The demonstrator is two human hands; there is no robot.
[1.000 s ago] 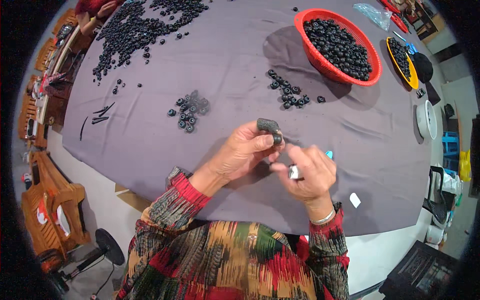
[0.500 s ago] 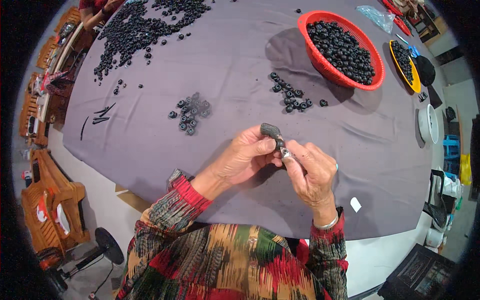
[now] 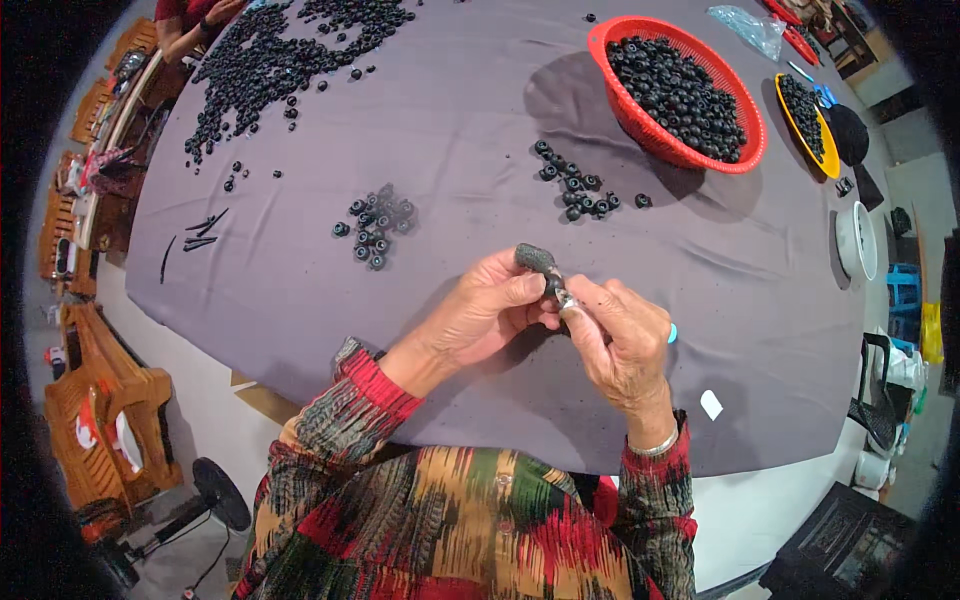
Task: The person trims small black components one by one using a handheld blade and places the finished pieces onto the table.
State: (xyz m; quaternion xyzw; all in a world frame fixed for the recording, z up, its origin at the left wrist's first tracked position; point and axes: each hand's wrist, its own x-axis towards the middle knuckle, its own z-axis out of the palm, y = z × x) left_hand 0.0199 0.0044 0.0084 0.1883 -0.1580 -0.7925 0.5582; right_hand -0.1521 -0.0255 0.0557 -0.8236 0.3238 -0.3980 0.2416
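My left hand [image 3: 488,308] pinches a small round black piece [image 3: 553,287] between thumb and index finger; a dark grey cover wraps that index fingertip. My right hand [image 3: 622,340] is closed on a small pale, shiny thing [image 3: 566,299] held against the piece; its kind I cannot make out. A turquoise spot shows on one right finger. Beyond my hands lie two loose groups of similar black pieces with ring-like ends, a left group [image 3: 373,222] and a right group [image 3: 575,183]. A red basket [image 3: 755,160] full of such pieces stands behind the right group.
Many black pieces [image 3: 240,95] spread over the far left of the grey tablecloth [image 3: 450,120], near another person's arm [image 3: 190,38]. Thin black strips [image 3: 200,238] lie at left. On the right are a yellow plate [image 3: 828,165], a white bowl [image 3: 843,240] and a white scrap [image 3: 711,404].
Both hands keep the same grip on the black piece and the pale thing, with only slight finger movement. The whole view has shifted a little.
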